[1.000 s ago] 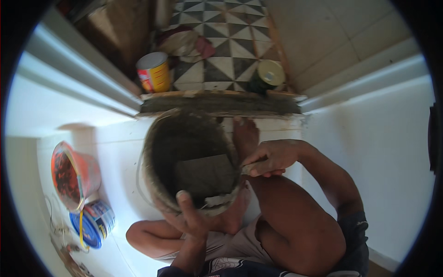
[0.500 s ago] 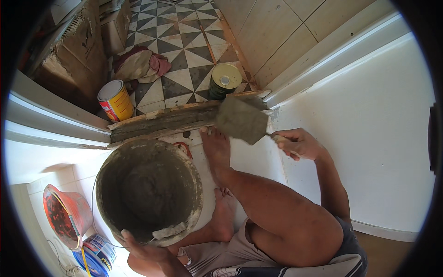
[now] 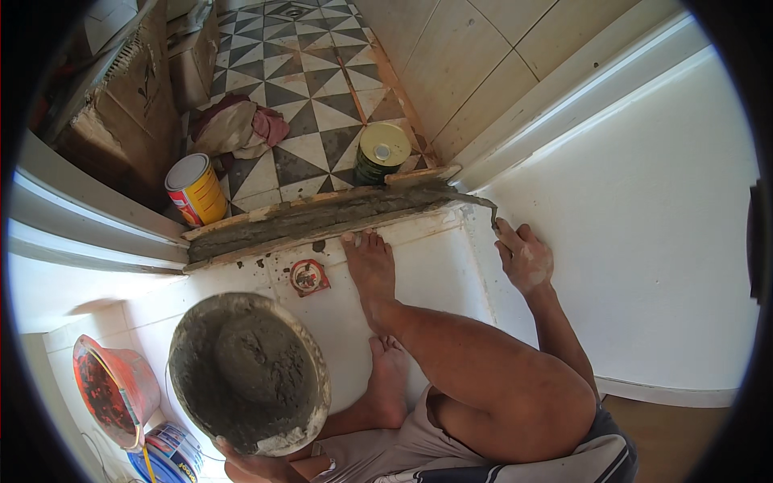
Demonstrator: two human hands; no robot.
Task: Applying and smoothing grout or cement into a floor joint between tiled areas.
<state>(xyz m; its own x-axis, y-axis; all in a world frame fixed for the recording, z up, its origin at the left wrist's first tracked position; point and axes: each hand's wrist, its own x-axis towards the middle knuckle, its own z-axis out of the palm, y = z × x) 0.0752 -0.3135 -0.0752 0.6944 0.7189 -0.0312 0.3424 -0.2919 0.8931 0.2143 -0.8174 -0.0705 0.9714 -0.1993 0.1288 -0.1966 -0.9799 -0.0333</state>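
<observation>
My right hand (image 3: 526, 259) is closed around the handle of a trowel (image 3: 485, 201) beside the white wall. Seen almost edge-on, the trowel's blade lies at the right end of a strip of wet grey mortar (image 3: 306, 219), which fills the doorway threshold between two pale edges. At the lower left, my left hand (image 3: 251, 465) grips the near rim of a mortar-smeared bucket (image 3: 324, 374), tilting it; most of its fingers are hidden. Thick grey mortar (image 3: 258, 358) sits inside the bucket.
A red tape measure (image 3: 308, 277) lies near my bare foot (image 3: 372, 270). Beyond the threshold stand a yellow can (image 3: 197, 191), a dark green can (image 3: 380, 153), a crumpled cloth (image 3: 240, 129) and cardboard boxes (image 3: 133, 113). At left are a red bucket (image 3: 121, 386) and a blue-lidded tub (image 3: 169, 451).
The trowel has gone from raised, blade facing up, to the threshold's right end, with my right hand lower against the wall. The bucket has shifted down and tilted, uncovering the tape measure.
</observation>
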